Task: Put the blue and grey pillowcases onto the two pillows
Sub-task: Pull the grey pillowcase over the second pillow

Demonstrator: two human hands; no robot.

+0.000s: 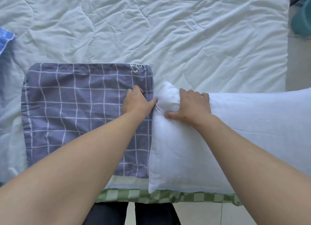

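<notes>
Rumpled pale quilt (168,31), green checked sheet (151,197) at edge, tiled floor (218,214)

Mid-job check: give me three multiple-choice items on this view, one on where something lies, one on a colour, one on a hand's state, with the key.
1. Where does the grey checked pillowcase lie relative to the white pillow?
A. on the person's left of it
B. on top of it
C. on the floor

2. What colour is the bedsheet edge nearest the person?
A. red striped
B. green checked
C. plain black

3. What is the right hand doing?
A. hanging idle
B. holding the blue pillowcase
C. gripping the pillow's end

Key: 1 A, they lie side by side; 2 B, green squares show; 3 C, fingers bunch the white fabric.
</notes>
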